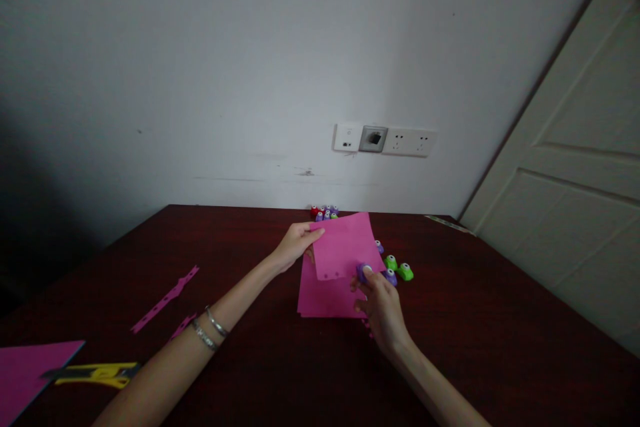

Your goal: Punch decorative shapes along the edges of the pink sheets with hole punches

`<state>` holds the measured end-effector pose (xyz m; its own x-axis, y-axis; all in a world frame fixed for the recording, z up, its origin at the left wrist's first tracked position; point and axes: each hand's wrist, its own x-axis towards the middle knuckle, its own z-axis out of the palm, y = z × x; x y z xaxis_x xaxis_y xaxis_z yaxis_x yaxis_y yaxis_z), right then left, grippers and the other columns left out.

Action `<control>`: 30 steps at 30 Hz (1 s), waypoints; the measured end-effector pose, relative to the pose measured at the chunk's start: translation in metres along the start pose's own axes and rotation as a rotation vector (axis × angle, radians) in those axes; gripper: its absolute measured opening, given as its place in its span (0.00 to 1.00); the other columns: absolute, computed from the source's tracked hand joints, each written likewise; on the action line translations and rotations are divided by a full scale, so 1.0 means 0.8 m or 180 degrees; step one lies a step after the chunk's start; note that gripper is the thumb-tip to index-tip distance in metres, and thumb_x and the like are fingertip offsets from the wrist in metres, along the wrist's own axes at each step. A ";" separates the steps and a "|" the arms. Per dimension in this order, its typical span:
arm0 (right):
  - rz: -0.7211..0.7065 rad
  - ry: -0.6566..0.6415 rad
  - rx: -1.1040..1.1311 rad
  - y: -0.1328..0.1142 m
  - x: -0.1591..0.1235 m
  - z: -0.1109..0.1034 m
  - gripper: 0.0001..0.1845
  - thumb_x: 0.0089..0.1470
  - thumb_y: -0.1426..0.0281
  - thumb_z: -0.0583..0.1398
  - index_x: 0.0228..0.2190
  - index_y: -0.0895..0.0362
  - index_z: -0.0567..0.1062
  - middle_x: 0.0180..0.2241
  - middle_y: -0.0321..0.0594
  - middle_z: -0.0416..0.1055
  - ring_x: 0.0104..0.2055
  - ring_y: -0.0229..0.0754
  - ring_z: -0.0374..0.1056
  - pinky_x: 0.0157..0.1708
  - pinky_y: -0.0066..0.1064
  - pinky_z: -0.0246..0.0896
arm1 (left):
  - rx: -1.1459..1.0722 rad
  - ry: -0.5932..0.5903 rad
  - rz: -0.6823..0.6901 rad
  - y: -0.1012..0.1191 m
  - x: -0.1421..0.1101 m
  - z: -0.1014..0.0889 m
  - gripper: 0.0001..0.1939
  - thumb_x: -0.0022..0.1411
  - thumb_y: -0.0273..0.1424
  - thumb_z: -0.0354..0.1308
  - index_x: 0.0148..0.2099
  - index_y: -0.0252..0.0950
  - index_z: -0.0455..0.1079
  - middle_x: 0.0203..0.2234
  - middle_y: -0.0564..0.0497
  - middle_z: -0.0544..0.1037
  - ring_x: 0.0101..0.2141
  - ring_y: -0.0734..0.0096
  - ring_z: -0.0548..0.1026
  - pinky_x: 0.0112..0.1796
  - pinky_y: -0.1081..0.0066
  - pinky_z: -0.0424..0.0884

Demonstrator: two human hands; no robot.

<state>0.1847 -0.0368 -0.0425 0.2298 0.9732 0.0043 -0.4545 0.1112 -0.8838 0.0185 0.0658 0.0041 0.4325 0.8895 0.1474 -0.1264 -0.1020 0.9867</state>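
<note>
My left hand (296, 243) pinches the left edge of a pink paper sheet (345, 243), lifted slightly over a stack of pink paper (325, 300) on the dark wooden table (500, 333). Small punched holes show along the sheet's lower edge. My right hand (383, 307) grips a small purple paper punch (364, 271) set on that lower edge, thumb pressing on top.
Green punches (405, 271) and a purple one lie right of the sheet; more red and purple punches (324, 212) sit by the wall. Pink punched strips (165, 299), a yellow utility knife (97, 373) and another pink sheet (25, 370) lie at left. A door stands right.
</note>
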 end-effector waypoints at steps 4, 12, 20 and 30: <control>0.0074 -0.0133 0.0039 -0.001 -0.002 0.001 0.15 0.44 0.58 0.62 0.25 0.58 0.70 0.23 0.35 0.67 0.26 0.37 0.64 0.09 0.19 0.51 | 0.0006 -0.0039 -0.0024 0.005 0.000 -0.003 0.17 0.56 0.33 0.57 0.46 0.26 0.68 0.19 0.51 0.73 0.17 0.78 0.69 0.17 0.78 0.65; 0.0406 -0.0182 0.0223 -0.011 -0.004 0.005 0.16 0.43 0.57 0.61 0.25 0.56 0.66 0.23 0.34 0.64 0.25 0.37 0.63 0.08 0.18 0.47 | 0.0032 -0.0144 -0.0033 0.006 -0.001 -0.006 0.18 0.58 0.32 0.56 0.48 0.26 0.67 0.16 0.53 0.72 0.14 0.77 0.68 0.16 0.76 0.66; 0.0327 -0.0204 0.0147 -0.010 -0.002 0.006 0.15 0.44 0.57 0.61 0.23 0.56 0.67 0.21 0.32 0.63 0.23 0.35 0.61 0.06 0.17 0.45 | 0.0067 -0.0212 -0.0022 0.008 -0.002 -0.008 0.18 0.57 0.33 0.56 0.47 0.26 0.67 0.15 0.53 0.71 0.13 0.77 0.68 0.15 0.76 0.66; 0.0206 -0.0265 -0.0099 -0.010 -0.003 0.005 0.18 0.47 0.56 0.59 0.22 0.58 0.67 0.19 0.31 0.62 0.16 0.30 0.55 0.05 0.18 0.46 | 0.0090 -0.0351 0.0031 0.007 -0.002 -0.011 0.17 0.58 0.35 0.55 0.44 0.27 0.68 0.15 0.52 0.72 0.13 0.77 0.69 0.16 0.77 0.67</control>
<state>0.1847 -0.0394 -0.0333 0.1279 0.9917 -0.0156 -0.4388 0.0425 -0.8976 0.0092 0.0674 0.0086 0.5271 0.8342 0.1621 -0.1067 -0.1243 0.9865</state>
